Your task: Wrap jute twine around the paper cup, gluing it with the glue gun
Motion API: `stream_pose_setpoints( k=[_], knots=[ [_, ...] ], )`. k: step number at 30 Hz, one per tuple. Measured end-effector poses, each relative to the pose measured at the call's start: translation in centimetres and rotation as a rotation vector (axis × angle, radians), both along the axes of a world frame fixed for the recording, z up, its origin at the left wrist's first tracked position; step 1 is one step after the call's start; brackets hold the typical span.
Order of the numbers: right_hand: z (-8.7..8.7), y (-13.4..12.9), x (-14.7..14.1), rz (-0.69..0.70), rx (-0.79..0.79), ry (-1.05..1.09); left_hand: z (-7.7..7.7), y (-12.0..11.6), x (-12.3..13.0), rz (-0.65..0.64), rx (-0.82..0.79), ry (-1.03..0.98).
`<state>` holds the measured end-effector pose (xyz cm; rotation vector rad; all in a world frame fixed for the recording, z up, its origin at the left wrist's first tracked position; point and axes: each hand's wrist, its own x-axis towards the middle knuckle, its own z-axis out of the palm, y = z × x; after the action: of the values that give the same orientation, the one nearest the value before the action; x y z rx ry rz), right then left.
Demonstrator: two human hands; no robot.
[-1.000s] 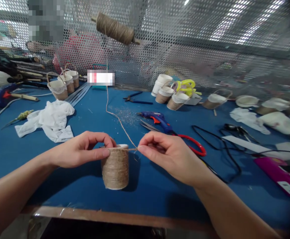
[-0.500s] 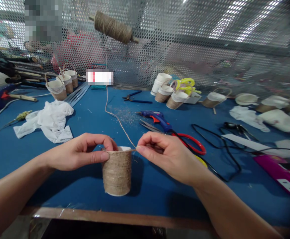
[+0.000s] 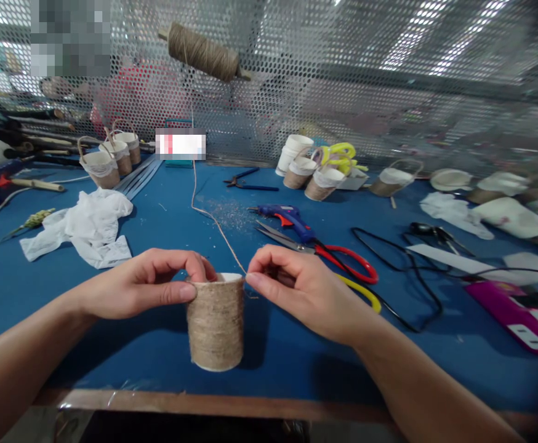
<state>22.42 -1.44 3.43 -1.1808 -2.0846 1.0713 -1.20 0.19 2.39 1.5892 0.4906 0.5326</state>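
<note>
A white paper cup (image 3: 216, 326), its side wrapped in brown twine, stands upright near the table's front edge. My left hand (image 3: 153, 283) grips its rim, thumb outside and fingers inside. At the right side of the rim, my right hand (image 3: 292, 286) pinches the twine (image 3: 220, 227) between thumb and forefinger, close against the cup. From there the twine runs slack over the table and up to a spool (image 3: 203, 52) hanging before the perforated metal panel. A short frayed strand hangs beside the cup below my right fingertips.
Beyond my right hand lie a blue glue gun (image 3: 287, 218), red-handled scissors (image 3: 347, 261), and a yellow handle (image 3: 365, 292). Pliers (image 3: 250, 181) are farther back. White cloth (image 3: 84, 227) lies left; small handled baskets (image 3: 100, 169) stand behind it. A purple power strip (image 3: 504, 314) is at right.
My right hand has moved slightly left, bringing the pinched twine closer to the cup's rim. The left hand keeps its grip. The whole view has shifted a little.
</note>
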Motion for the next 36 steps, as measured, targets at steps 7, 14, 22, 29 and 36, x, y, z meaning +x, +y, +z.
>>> stream_pose_setpoints(
  k=[7,14,22,29,36],
  knots=[
    [-0.1,-0.1,-0.1,0.015,-0.032,0.061,0.0,0.0,-0.1,-0.020,-0.025,-0.036],
    [0.1,0.0,-0.3,0.059,-0.267,0.239,-0.2,0.0,0.0,0.010,-0.053,-0.078],
    [0.4,-0.1,-0.4,0.035,-0.331,0.372,-0.6,0.2,0.2,0.019,-0.062,-0.155],
    [0.5,-0.2,-0.4,-0.007,-0.277,0.312,-1.0,0.4,0.2,0.029,-0.079,-0.166],
    [0.7,-0.3,-0.6,-0.044,-0.187,0.272,-1.0,0.6,0.1,0.100,-0.076,-0.039]
  ],
)
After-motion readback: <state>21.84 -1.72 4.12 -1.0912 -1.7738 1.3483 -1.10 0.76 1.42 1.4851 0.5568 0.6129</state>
